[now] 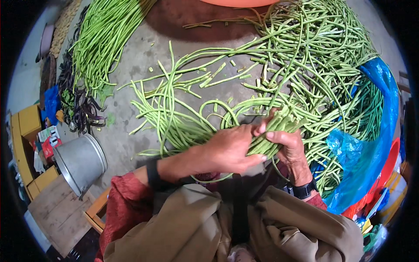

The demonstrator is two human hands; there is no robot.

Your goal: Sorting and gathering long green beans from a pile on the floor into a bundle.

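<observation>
Both hands are closed around one bundle of green yardlong beans (266,145) above the knees. My left hand (229,147) wraps the bundle from the left. My right hand (289,144) grips it close to the gathered ends, thumb across the stalks. The long tails of beans (183,127) trail left from beneath my left hand onto the concrete floor. To the right, a large loose heap of yardlong beans (314,59) spreads up to my right hand and partly lies on a blue plastic sheet (383,131). Short cut bean pieces (212,75) are scattered on the floor ahead.
A neat pile of yardlong beans (101,42) lies far left, beside dark purple eggplants (86,111). A metal bucket (80,163) lies tilted near a wooden board (60,209) and a yellow cabinet (29,121). An orange basin (242,2) overhangs the far edge.
</observation>
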